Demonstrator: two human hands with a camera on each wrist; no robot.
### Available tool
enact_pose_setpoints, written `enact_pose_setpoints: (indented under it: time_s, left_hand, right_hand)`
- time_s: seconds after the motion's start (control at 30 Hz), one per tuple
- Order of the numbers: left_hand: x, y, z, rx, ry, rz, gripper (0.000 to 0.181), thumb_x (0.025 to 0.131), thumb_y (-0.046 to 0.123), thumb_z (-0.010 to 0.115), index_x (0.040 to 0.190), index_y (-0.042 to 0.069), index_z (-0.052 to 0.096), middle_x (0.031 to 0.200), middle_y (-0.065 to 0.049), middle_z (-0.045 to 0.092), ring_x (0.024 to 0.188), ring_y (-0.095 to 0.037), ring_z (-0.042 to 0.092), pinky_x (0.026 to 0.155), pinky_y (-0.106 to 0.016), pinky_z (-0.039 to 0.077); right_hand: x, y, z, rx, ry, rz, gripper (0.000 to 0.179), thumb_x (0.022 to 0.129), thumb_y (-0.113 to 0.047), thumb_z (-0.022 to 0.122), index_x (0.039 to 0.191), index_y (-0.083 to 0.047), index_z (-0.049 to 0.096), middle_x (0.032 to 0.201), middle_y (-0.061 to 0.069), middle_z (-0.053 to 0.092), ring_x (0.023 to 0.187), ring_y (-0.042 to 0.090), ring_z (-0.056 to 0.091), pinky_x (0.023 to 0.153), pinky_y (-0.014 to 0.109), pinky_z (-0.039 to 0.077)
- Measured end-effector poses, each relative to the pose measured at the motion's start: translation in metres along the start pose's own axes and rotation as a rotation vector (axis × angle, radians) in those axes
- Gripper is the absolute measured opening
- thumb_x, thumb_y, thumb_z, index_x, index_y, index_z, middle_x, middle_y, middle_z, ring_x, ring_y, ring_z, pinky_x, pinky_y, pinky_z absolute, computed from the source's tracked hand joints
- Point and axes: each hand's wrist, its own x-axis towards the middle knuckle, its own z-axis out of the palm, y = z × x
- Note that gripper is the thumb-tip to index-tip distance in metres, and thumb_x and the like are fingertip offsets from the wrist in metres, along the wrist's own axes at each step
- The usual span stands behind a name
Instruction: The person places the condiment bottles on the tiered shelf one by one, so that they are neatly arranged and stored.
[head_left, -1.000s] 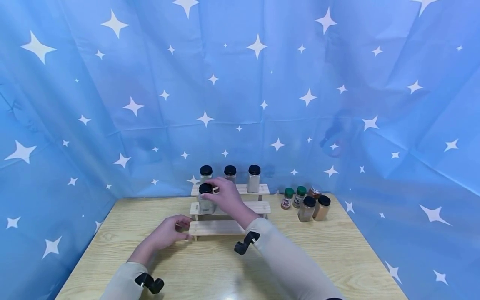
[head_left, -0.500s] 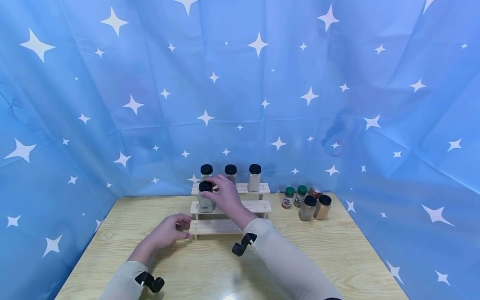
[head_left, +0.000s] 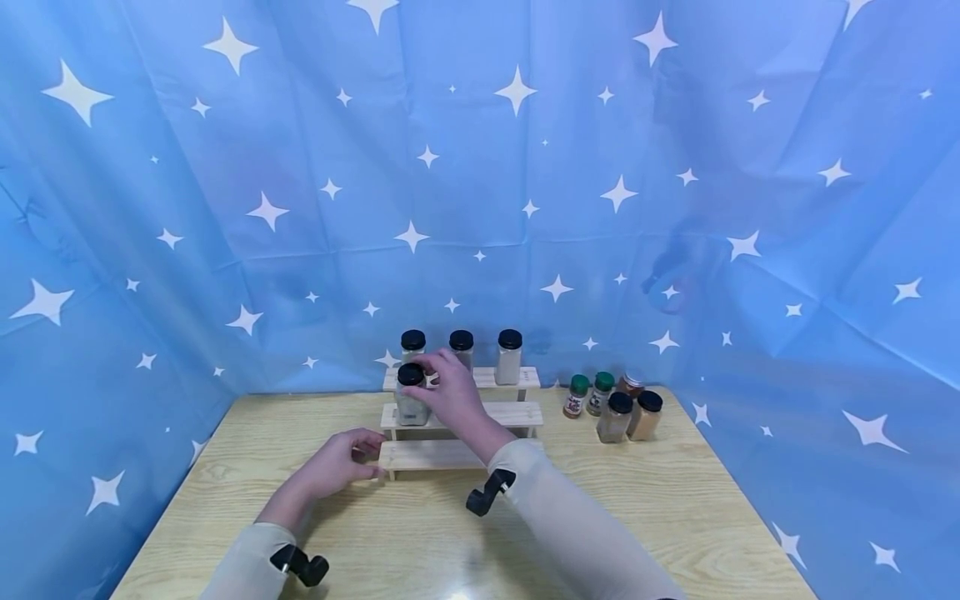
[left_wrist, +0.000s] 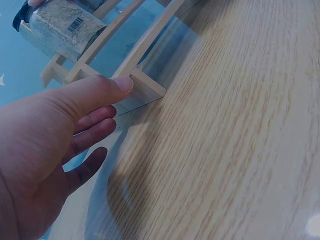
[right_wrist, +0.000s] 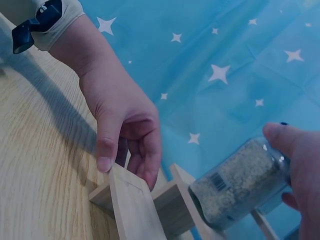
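Observation:
A three-step wooden spice rack [head_left: 420, 454] stands at the back of the table. My right hand [head_left: 453, 396] holds a spice jar [head_left: 412, 408] with a black lid, thumb and fingers around its upper part. That jar is upright at the left end of the middle step; pale flaky contents and a barcode show in the right wrist view on the jar [right_wrist: 240, 182]. My left hand [head_left: 337, 465] grips the rack's left end, its thumb at the front corner of the lowest step [right_wrist: 132, 200] and its fingers behind.
On the top step stand three black-lidded jars, the right one [head_left: 508, 358] with white contents. Right of the rack several jars stand on the table [head_left: 675, 500], among them a green-capped jar [head_left: 575, 397] and a black-lidded jar [head_left: 645, 417]. A starry blue curtain [head_left: 480, 208] hangs behind.
Almost nothing moves. The right hand keeps its hold on the jar at the left of the middle step, and the left hand stays at the rack's end.

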Motion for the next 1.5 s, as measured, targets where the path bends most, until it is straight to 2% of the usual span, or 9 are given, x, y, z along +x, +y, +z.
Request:
enact_pose_setpoints:
  time_s: [0.17, 0.37, 0.47, 0.6, 0.83, 1.0, 1.13, 1.33, 1.5]
  left_hand:
    - [-0.001, 0.001, 0.000, -0.005, -0.001, -0.008, 0.056, 0.089, 0.018, 0.094, 0.137, 0.001, 0.071, 0.124, -0.008, 0.074, 0.116, -0.029, 0.070, 0.106, -0.056, 0.057]
    - [0.000, 0.001, 0.000, 0.007, -0.001, -0.016, 0.056, 0.090, 0.020, 0.094, 0.137, 0.001, 0.071, 0.124, -0.007, 0.073, 0.116, -0.028, 0.070, 0.105, -0.053, 0.058]
    - [0.000, 0.000, 0.000, 0.017, -0.001, -0.025, 0.056, 0.089, 0.021, 0.094, 0.137, 0.002, 0.071, 0.123, -0.005, 0.073, 0.115, -0.026, 0.070, 0.105, -0.050, 0.059]
    - [0.001, -0.001, 0.001, 0.013, 0.001, -0.031, 0.057, 0.088, 0.022, 0.095, 0.136, 0.003, 0.072, 0.122, -0.004, 0.073, 0.115, -0.024, 0.069, 0.105, -0.049, 0.058]
    - [0.001, -0.002, 0.002, 0.005, 0.003, -0.044, 0.057, 0.088, 0.022, 0.095, 0.137, 0.004, 0.072, 0.122, -0.004, 0.073, 0.115, -0.024, 0.069, 0.106, -0.050, 0.057]
    - [0.000, -0.001, 0.002, 0.005, 0.005, -0.049, 0.056, 0.088, 0.021, 0.095, 0.136, 0.004, 0.072, 0.123, -0.005, 0.073, 0.116, -0.024, 0.069, 0.106, -0.050, 0.057]
    - [0.001, 0.000, 0.001, -0.003, 0.010, -0.052, 0.057, 0.088, 0.021, 0.095, 0.136, 0.004, 0.072, 0.123, -0.005, 0.073, 0.116, -0.024, 0.068, 0.107, -0.052, 0.056]
    - [0.002, 0.000, 0.002, -0.002, 0.011, -0.061, 0.056, 0.087, 0.021, 0.095, 0.136, 0.004, 0.072, 0.121, -0.004, 0.073, 0.116, -0.023, 0.069, 0.107, -0.052, 0.057]
    - [0.002, -0.001, 0.002, -0.002, 0.005, -0.054, 0.056, 0.087, 0.020, 0.095, 0.136, 0.004, 0.072, 0.121, -0.004, 0.073, 0.115, -0.023, 0.069, 0.107, -0.052, 0.056]
  right_hand:
    - [-0.004, -0.001, -0.004, 0.049, 0.024, -0.022, 0.056, 0.090, -0.030, 0.095, 0.139, -0.013, 0.074, 0.121, 0.002, 0.062, 0.104, 0.019, 0.068, 0.090, 0.030, 0.063]
    - [-0.012, -0.002, -0.016, 0.112, 0.006, 0.012, 0.051, 0.092, -0.031, 0.093, 0.136, -0.011, 0.075, 0.122, 0.007, 0.064, 0.108, 0.026, 0.069, 0.089, 0.030, 0.063]
    - [-0.020, 0.000, -0.027, 0.159, -0.017, 0.038, 0.043, 0.094, -0.029, 0.092, 0.130, -0.010, 0.076, 0.121, 0.006, 0.065, 0.109, 0.027, 0.069, 0.090, 0.032, 0.063]
    - [-0.035, 0.010, -0.049, 0.174, -0.041, 0.061, 0.038, 0.096, -0.026, 0.090, 0.127, -0.011, 0.076, 0.117, 0.000, 0.066, 0.105, 0.020, 0.067, 0.089, 0.034, 0.063]
    - [-0.068, 0.051, -0.096, 0.027, -0.039, -0.018, 0.037, 0.095, -0.020, 0.091, 0.127, -0.011, 0.076, 0.116, -0.001, 0.065, 0.103, 0.020, 0.066, 0.086, 0.037, 0.062]
    - [-0.091, 0.081, -0.128, -0.027, -0.047, 0.037, 0.034, 0.098, -0.023, 0.089, 0.128, -0.016, 0.076, 0.119, 0.002, 0.065, 0.106, 0.023, 0.065, 0.087, 0.043, 0.061]
    - [-0.105, 0.100, -0.153, -0.080, -0.032, 0.088, 0.038, 0.098, -0.021, 0.088, 0.132, -0.010, 0.075, 0.122, 0.008, 0.065, 0.107, 0.029, 0.067, 0.087, 0.049, 0.062]
    - [-0.117, 0.131, -0.190, -0.215, 0.011, 0.167, 0.041, 0.099, -0.018, 0.087, 0.135, -0.005, 0.072, 0.123, 0.010, 0.065, 0.102, 0.026, 0.064, 0.085, 0.047, 0.058]
    - [-0.121, 0.150, -0.221, -0.248, 0.020, 0.213, 0.044, 0.101, -0.019, 0.084, 0.139, -0.001, 0.069, 0.136, 0.020, 0.064, 0.124, 0.042, 0.060, 0.102, 0.064, 0.054]
